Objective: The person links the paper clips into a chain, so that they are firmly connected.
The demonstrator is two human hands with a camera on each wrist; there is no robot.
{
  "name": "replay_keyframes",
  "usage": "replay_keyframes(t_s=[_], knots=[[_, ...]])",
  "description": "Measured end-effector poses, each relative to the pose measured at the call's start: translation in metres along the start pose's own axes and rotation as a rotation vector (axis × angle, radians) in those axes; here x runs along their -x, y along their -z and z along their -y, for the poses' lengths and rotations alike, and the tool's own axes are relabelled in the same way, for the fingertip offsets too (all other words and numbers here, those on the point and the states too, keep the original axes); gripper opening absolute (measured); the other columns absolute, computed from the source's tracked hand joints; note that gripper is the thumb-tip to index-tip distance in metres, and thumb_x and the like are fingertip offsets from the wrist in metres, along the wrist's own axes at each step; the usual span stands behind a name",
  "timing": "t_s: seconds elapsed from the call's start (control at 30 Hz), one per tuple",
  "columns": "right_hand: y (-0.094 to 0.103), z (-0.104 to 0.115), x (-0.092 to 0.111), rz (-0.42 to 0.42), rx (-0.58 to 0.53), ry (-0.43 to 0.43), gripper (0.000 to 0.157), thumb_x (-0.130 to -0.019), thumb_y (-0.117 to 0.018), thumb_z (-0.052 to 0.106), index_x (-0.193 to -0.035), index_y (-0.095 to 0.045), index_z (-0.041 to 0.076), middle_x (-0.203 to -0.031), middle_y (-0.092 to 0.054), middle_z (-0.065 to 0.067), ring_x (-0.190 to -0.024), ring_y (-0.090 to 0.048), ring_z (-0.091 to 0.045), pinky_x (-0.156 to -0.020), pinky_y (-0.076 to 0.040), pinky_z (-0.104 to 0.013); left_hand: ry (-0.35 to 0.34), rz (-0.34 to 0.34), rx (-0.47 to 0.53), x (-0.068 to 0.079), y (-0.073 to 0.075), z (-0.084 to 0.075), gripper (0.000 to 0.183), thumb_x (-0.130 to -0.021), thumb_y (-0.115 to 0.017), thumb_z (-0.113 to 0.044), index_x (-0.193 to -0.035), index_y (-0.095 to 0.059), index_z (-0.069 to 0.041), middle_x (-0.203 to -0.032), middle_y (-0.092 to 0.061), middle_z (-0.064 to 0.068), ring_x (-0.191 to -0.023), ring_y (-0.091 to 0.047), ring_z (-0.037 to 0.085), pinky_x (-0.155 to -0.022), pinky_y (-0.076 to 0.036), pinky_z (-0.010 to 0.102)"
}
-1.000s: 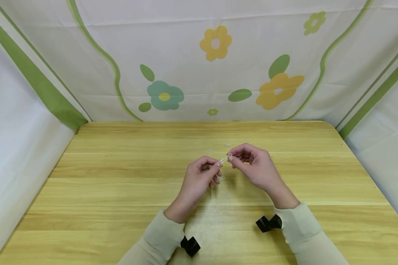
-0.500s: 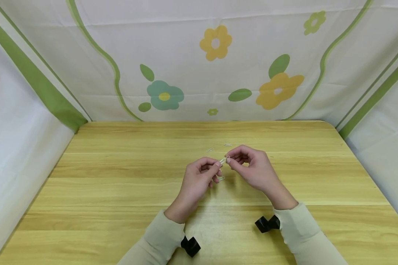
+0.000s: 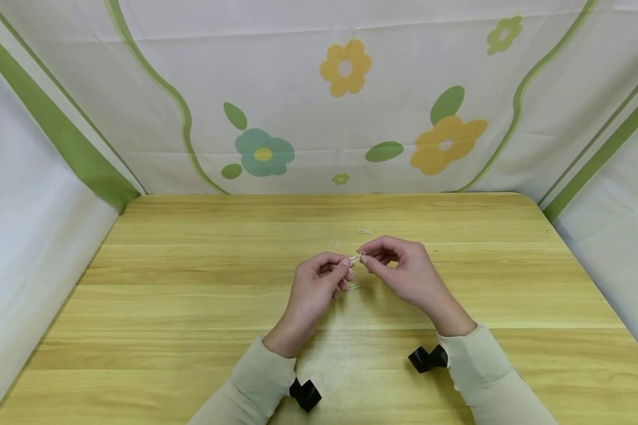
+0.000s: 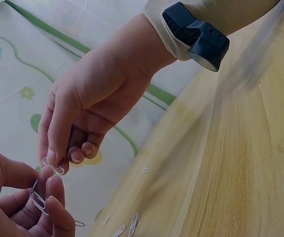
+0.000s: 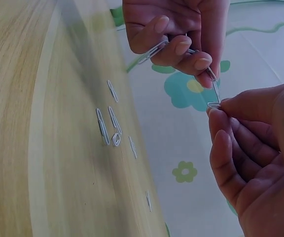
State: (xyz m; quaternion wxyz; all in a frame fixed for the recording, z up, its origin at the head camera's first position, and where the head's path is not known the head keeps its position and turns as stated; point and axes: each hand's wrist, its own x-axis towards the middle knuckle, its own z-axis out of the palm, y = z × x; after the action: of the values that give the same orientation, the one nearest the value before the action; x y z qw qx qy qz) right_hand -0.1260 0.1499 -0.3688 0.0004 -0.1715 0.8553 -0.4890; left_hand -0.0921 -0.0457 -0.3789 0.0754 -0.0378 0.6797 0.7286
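Observation:
My left hand (image 3: 316, 286) pinches a white paper clip (image 3: 355, 258) between thumb and forefinger. Linked clips trail from it; one paper clip (image 5: 153, 51) shows below the curled left fingers in the right wrist view. My right hand (image 3: 404, 268) pinches another paper clip (image 5: 214, 104) between thumb and forefinger. The two clips meet at the fingertips; in the right wrist view they overlap, though whether they are hooked together I cannot tell. In the left wrist view, the right hand's clip (image 4: 58, 169) sticks out on both sides of the thumb.
Loose paper clips lie on the wooden table (image 3: 165, 307): one clip (image 3: 337, 240) and another clip (image 3: 365, 232) beyond the hands, and a clip (image 3: 354, 286) near the left fingers. Several more show in the right wrist view. A flowered cloth (image 3: 308, 118) hangs behind the table.
My right hand has moved left and slightly down, bringing its paper clip up against the one in my left hand. The left hand has shifted slightly left.

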Motion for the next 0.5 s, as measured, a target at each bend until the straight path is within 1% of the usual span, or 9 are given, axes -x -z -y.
replay_keyframes(t_s=[0.17,0.3,0.5], knots=[[-0.0004,0.0009,0.0005,0.009,0.018,-0.002,0.01,-0.101,-0.076,0.015,-0.11,-0.081,0.016,-0.096,-0.081,-0.01,-0.081,-0.071,-0.014,-0.069,-0.059,-0.031,0.002,-0.015,-0.003,-0.0004,0.0005,0.0006,0.021,-0.106,-0.069,-0.016,-0.111,-0.073,0.005,-0.091,-0.074,0.013,-0.072,-0.065,0.014,-0.062,-0.049,0.022],[-0.0007,0.0011,0.0006,0.013,0.028,0.009,0.01,-0.101,-0.077,0.014,-0.11,-0.081,0.016,-0.096,-0.082,-0.009,-0.081,-0.072,-0.014,-0.072,-0.061,-0.033,0.008,-0.022,0.003,0.0001,0.0004,0.0002,0.02,-0.106,-0.069,-0.015,-0.111,-0.073,0.004,-0.09,-0.074,0.011,-0.072,-0.065,0.015,-0.062,-0.049,0.022],[-0.002,0.0002,0.0003,0.025,0.051,0.024,0.011,-0.1,-0.078,0.012,-0.109,-0.082,0.016,-0.094,-0.08,0.0,-0.083,-0.071,-0.013,-0.076,-0.06,-0.032,0.0,-0.033,0.0,0.0008,0.0,-0.0004,0.02,-0.106,-0.069,-0.015,-0.111,-0.074,0.003,-0.09,-0.074,0.011,-0.072,-0.065,0.015,-0.061,-0.049,0.023]])
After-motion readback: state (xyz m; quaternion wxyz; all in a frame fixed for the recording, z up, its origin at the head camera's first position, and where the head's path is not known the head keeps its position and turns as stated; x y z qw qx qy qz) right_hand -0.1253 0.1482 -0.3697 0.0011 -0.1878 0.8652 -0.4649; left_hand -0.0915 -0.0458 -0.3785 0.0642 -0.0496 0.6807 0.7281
